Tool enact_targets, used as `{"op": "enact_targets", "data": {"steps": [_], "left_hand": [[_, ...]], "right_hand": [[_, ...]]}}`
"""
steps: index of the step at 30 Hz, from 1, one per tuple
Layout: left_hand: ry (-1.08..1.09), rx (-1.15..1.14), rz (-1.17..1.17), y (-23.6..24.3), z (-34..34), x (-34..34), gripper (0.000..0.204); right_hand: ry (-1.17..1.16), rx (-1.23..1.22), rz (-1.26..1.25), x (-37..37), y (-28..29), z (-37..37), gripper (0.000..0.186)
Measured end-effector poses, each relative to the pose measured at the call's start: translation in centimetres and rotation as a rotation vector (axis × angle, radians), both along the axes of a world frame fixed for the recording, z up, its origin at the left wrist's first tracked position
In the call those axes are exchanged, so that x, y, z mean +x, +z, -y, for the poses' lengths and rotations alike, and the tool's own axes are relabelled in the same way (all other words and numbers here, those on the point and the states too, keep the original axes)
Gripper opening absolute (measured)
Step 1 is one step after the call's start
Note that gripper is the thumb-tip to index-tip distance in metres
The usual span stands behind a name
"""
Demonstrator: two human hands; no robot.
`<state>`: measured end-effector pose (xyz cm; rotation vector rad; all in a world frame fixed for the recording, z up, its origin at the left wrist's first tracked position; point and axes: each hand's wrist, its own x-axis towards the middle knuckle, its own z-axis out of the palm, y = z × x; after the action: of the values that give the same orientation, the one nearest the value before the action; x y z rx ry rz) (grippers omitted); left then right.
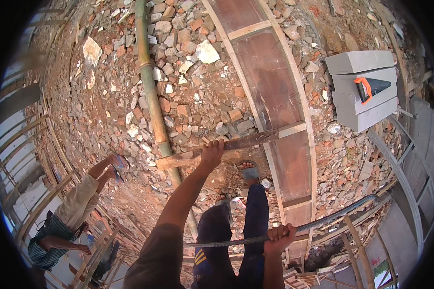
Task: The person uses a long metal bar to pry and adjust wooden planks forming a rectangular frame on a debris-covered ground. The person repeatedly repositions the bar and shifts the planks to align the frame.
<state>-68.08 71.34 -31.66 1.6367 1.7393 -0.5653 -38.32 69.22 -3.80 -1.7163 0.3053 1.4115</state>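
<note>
My left hand (pixel 212 153) is closed over the upper edge of a narrow wooden board (pixel 246 140). The board's left end lies over a bamboo pole (pixel 154 98), and its right end reaches across a long brown wooden formwork panel (pixel 267 77) framed with pale battens. Lower down, my right hand (pixel 279 237) is wrapped round a long dark steel bar (pixel 323 221), apparently rebar, which passes in front of my legs and on to the right. My sandalled feet stand on the rubble between pole and panel.
Broken brick and stone (pixel 183 111) cover the ground. Grey blocks (pixel 361 108) are stacked at the right with an orange-handled handsaw (pixel 369 89) on top. Metal channels (pixel 400 173) lean nearby. Another person (pixel 65 216) is at the lower left, near bamboo and timber framing.
</note>
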Motion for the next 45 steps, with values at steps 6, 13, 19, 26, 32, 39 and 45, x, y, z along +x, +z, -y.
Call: {"op": "enact_targets", "data": {"steps": [6,13,19,26,32,39,45], "left_hand": [[-0.021,0.304,-0.100,-2.9,-10.5,-14.8,0.053],[0.044,0.759,0.108,-12.3,-25.4,-23.0,0.050],[0.125,0.493,0.027,-20.8,-29.2,-22.3,0.048],[0.150,0.450,0.071,-15.6,-29.7,-23.9,0.089],[0.378,-0.190,0.818,-1.3,-19.8,-30.3,0.094],[0.596,-0.743,1.190,28.6,-8.6,-33.5,0.097],[0.857,-0.294,0.996,38.2,-4.3,-30.0,0.084]], "right_hand": [[-0.130,0.097,-0.089,-9.9,1.0,-6.6,0.040],[-0.258,0.220,-0.136,-19.0,-2.7,-11.3,0.042],[-0.434,0.067,-0.050,-29.7,-5.1,-13.8,0.040],[-0.259,-0.047,0.181,-36.3,-4.4,-14.9,0.041],[0.171,-0.083,0.334,-38.7,-2.9,-21.9,0.050],[0.346,-0.152,0.186,-41.4,-5.6,-27.4,0.047],[0.541,-0.253,0.143,-43.1,-10.0,-27.0,0.042]]}}
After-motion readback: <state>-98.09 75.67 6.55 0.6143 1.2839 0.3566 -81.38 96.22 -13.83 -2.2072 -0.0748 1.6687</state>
